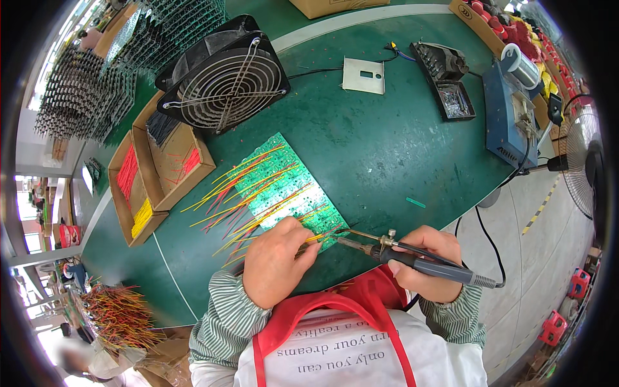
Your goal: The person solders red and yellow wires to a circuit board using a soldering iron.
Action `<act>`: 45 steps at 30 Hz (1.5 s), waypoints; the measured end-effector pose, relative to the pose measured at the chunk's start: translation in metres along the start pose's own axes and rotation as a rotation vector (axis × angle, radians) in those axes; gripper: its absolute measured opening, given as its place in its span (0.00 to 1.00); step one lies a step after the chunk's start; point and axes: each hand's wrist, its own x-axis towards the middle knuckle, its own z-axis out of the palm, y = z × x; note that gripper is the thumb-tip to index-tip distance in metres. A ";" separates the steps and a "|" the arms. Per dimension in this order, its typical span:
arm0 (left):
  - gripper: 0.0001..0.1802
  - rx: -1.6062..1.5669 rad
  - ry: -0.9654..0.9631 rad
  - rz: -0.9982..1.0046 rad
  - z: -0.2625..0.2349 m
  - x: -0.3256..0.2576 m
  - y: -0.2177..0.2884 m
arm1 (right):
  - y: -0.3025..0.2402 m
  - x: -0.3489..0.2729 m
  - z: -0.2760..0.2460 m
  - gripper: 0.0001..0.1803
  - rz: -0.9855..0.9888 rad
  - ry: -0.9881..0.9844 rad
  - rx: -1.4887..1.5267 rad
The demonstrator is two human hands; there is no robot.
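A green circuit board panel (287, 174) lies on the green table (387, 155), with many yellow and red wires (235, 187) fanning off its left side. My left hand (277, 261) rests at the board's near edge and pinches a yellow wire (314, 238) against it. My right hand (425, 261) grips a soldering iron (419, 261) by its dark handle. The iron's tip points left and meets the board's near corner, right beside the left hand's fingertips.
A black fan (225, 77) in a wire grille stands at the back left. Cardboard boxes (155, 174) of red and yellow wires sit left of the board. A blue soldering station (509, 116), an iron stand (448, 80) and a metal plate (363, 75) are at the back right.
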 end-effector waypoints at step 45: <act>0.05 -0.101 0.044 0.023 0.020 0.018 0.010 | 0.004 -0.002 -0.019 0.11 0.030 0.088 -0.007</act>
